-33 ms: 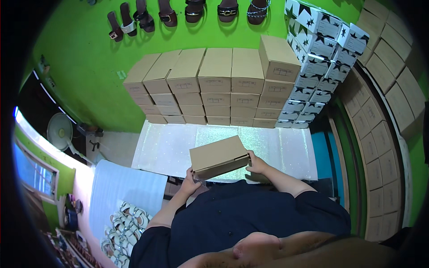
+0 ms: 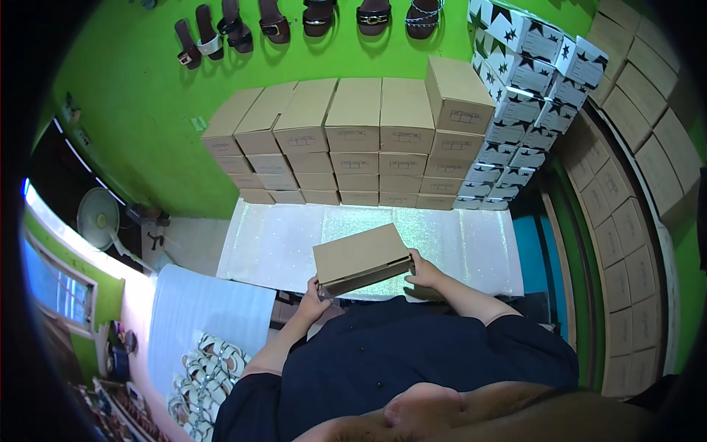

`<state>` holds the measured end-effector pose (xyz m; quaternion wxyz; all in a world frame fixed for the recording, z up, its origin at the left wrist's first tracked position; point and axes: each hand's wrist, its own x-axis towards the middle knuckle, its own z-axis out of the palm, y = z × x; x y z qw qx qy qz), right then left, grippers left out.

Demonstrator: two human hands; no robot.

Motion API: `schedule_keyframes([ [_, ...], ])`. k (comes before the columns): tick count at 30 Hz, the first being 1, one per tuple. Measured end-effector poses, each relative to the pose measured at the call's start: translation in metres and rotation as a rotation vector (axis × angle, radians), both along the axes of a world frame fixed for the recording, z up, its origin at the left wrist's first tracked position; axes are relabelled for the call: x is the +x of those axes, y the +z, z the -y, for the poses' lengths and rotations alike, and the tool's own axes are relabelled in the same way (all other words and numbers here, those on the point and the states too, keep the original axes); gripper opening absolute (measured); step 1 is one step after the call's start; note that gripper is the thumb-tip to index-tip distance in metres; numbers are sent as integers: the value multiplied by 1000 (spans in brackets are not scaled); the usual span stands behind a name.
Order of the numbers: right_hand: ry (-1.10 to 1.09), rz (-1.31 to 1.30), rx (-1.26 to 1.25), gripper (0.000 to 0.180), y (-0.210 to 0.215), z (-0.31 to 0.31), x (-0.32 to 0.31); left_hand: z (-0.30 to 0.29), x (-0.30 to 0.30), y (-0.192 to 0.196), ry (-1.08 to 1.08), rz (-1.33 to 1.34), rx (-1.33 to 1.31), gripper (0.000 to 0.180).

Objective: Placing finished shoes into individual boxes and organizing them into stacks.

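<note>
A plain brown cardboard box (image 2: pixel 361 253) is held in front of my chest, over the near edge of the white table (image 2: pixel 272 236). It is tilted, its right end farther from me than its left. My left hand (image 2: pixel 314 300) grips its near left corner, fingers partly hidden by the box. Around the right end is my right hand (image 2: pixel 422 269), thumb on the near side and fingers at the end. A dark slit runs along the box's near upper edge, towards the right. What is inside does not show.
Stacked brown boxes (image 2: pixel 355 138) line the table's back, beside white star-printed boxes (image 2: pixel 515 125). More boxes (image 2: pixel 618 221) fill shelving at right. White sandals (image 2: pixel 206 376) lie piled on a pale covered surface (image 2: pixel 210 302) at left. A fan (image 2: pixel 98 219) stands behind it. Sandals (image 2: pixel 319 18) hang on the green wall.
The slit along the box's near upper edge looks slightly wider. Both hands keep their hold in nearly the same place.
</note>
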<state>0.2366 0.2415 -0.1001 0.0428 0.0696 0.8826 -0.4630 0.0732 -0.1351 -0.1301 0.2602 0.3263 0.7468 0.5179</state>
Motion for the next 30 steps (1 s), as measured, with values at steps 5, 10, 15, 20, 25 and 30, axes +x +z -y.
schedule_keyframes([
  [5,-53,-215,278,81,-10,12,14,-13,-8,19,181,-211,-89,94],
  [10,-48,-144,532,66,9,23,6,-34,-25,76,75,-584,-312,81],
  [15,-53,-215,619,71,35,31,0,-46,-67,79,182,-601,-301,29],
  [20,35,-158,692,52,36,33,-3,-69,-100,101,549,-348,-462,49],
  [25,37,-249,658,31,19,32,-2,-79,-93,75,396,-441,-656,85],
  [30,57,-224,661,31,27,35,-8,-70,-74,26,282,-427,-752,96],
])
